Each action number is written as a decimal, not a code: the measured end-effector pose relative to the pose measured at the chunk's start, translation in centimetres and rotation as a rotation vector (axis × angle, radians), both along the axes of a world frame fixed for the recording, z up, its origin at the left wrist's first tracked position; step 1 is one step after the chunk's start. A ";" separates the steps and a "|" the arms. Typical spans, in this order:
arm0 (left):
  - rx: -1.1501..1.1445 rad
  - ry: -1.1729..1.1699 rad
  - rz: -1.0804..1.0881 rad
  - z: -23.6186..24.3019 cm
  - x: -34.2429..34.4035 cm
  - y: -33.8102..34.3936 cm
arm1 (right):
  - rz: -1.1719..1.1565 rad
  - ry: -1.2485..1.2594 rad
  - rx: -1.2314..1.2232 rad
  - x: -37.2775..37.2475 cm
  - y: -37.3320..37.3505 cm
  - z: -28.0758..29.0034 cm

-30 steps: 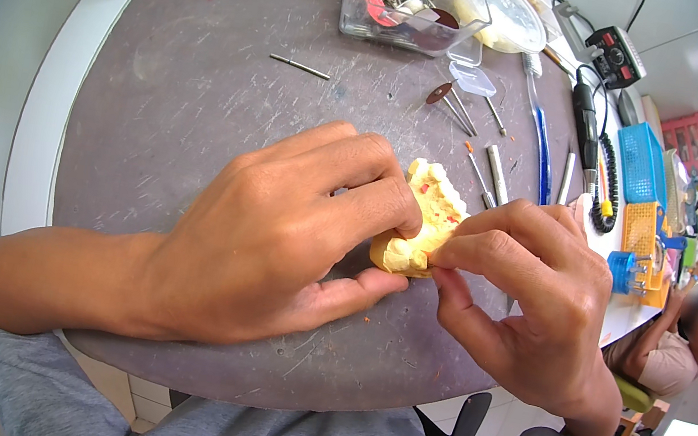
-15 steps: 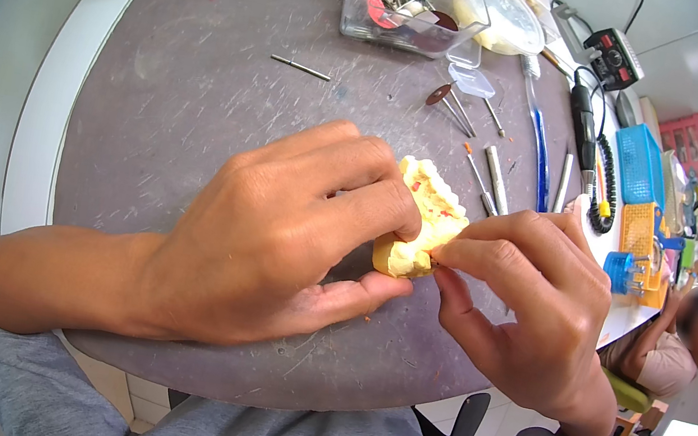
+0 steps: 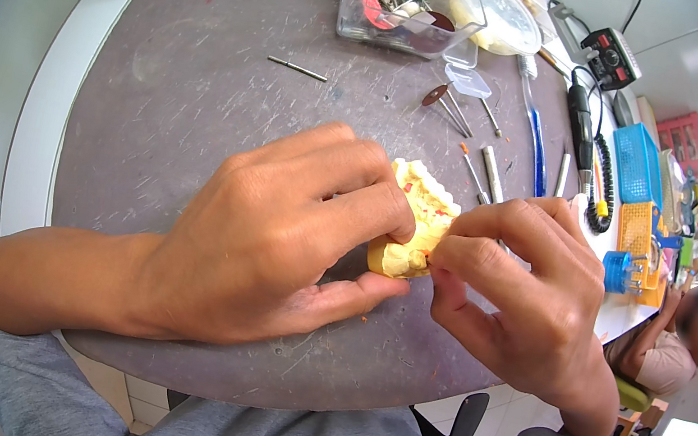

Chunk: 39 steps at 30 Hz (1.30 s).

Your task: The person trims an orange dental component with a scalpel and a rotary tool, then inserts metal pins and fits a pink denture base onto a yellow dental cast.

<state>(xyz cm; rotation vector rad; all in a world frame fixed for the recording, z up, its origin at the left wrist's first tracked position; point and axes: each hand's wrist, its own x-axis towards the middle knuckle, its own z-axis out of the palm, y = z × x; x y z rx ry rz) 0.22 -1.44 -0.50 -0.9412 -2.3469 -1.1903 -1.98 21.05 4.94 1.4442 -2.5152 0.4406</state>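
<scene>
A yellow plaster dental cast [image 3: 405, 257] with a row of pale teeth and small red marks is held just above the bench. My left hand [image 3: 284, 222] grips it, fingers over its left side and thumb underneath. At the cast's right rear corner, my right hand [image 3: 529, 292] is closed in a pinch, thumb against index finger. Its fingertips touch or nearly touch the plaster. A small reddish-orange speck shows there; whatever sits between those fingers is hidden.
Beyond my hands lie a metal rod [image 3: 297, 68], a cutting disc on a shank [image 3: 434, 95], a white-handled tool [image 3: 493, 173] and a blue brush [image 3: 537, 152]. A clear box [image 3: 379, 31] of burs stands behind. At right are a handpiece [image 3: 580, 118], baskets [image 3: 637, 154] and a seated person.
My right hand has shifted slightly left, its thumb and index finger drawn closer together at the cast's corner. My left hand keeps its grip, and the cast has barely moved.
</scene>
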 end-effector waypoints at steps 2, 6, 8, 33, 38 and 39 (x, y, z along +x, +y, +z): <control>-0.007 0.000 -0.006 -0.1 0.1 -0.1 | 0.034 0.053 0.018 0.0 0.1 -0.2; -0.033 0.016 -0.007 -0.1 0.4 -0.1 | 0.040 0.028 -0.014 -0.1 0.0 -0.8; -0.047 0.001 -0.011 0.0 0.3 -0.2 | 0.039 0.019 -0.049 -0.3 0.3 -1.0; -0.191 -0.009 -0.044 0.3 0.3 0.0 | 0.064 0.030 -0.290 -0.5 2.3 -3.5; -0.086 -0.099 -0.062 0.8 0.6 0.4 | -0.006 0.112 -0.290 -1.0 3.9 -2.6; -0.097 -0.068 -0.064 0.7 0.7 0.5 | -0.029 0.130 -0.292 -1.1 4.3 -2.3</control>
